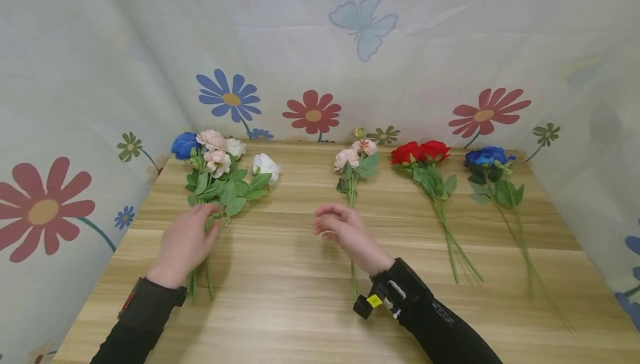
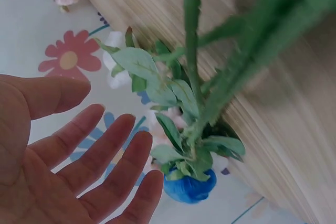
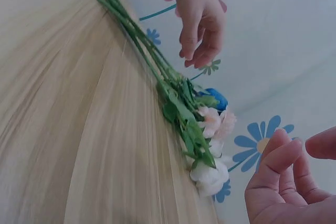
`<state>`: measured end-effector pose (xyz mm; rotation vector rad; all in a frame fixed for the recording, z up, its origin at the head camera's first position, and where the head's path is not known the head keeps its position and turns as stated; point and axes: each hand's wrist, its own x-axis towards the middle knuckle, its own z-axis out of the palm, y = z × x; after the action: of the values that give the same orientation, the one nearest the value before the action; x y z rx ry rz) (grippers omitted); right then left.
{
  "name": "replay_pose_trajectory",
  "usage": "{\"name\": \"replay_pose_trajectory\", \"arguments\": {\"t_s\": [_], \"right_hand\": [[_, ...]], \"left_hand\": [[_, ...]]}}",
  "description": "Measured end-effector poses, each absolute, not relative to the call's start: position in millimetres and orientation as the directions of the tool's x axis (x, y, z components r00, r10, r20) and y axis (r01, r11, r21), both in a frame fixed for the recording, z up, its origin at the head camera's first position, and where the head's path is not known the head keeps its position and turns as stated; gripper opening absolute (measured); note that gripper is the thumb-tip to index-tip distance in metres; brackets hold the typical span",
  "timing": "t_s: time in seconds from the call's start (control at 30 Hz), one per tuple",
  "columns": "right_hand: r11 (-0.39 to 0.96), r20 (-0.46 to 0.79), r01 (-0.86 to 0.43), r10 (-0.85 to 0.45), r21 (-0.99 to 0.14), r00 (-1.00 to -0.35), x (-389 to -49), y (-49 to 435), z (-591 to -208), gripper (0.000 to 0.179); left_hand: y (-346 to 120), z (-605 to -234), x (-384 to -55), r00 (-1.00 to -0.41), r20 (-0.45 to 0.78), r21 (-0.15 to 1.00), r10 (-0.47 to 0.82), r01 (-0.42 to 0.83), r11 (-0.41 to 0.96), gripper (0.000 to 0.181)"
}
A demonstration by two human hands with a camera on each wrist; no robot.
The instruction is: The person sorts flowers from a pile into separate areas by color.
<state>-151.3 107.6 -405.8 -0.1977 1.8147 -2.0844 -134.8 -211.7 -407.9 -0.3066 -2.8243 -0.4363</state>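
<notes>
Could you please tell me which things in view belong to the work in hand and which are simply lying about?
Likely in the work:
mixed blue, pink and white bunch, nearest the left hand
pink flowers, nearest the right hand

Apparently just lying about, away from both hands:
red flowers
separate blue flowers

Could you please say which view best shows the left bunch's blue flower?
The left wrist view, where the blue flower looks largest. The head view shows it smaller; the right wrist view, partly behind greenery.
</notes>
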Motion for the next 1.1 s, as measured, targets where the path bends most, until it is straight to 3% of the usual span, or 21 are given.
{"name": "replay_pose_trajectory", "arguments": {"t_s": [0.27, 0.73, 1.1], "right_hand": [[-0.165, -0.117, 0.203, -0.424, -0.965, -0.898, -152.8, 94.3, -401.3, 0.026], [-0.131, -0.138, 0.227, -0.481, -0.965, -0.866, -147.6, 83.9, -403.2, 0.025], [-0.107, -0.145, 0.23, -0.508, -0.967, -0.849, -146.0, 85.5, -404.8, 0.023]], "left_hand": [[-231.0, -405.9, -126.7, -0.969, 0.2, 0.254, 0.144, 0.193, 0.948, 0.028], [-227.8, -417.7, -112.1, -0.983, 0.075, 0.228, 0.166, 0.179, 0.957, 0.025], [-226.6, -431.7, -114.2, -0.982, 0.096, 0.212, 0.161, 0.178, 0.961, 0.016]]}}
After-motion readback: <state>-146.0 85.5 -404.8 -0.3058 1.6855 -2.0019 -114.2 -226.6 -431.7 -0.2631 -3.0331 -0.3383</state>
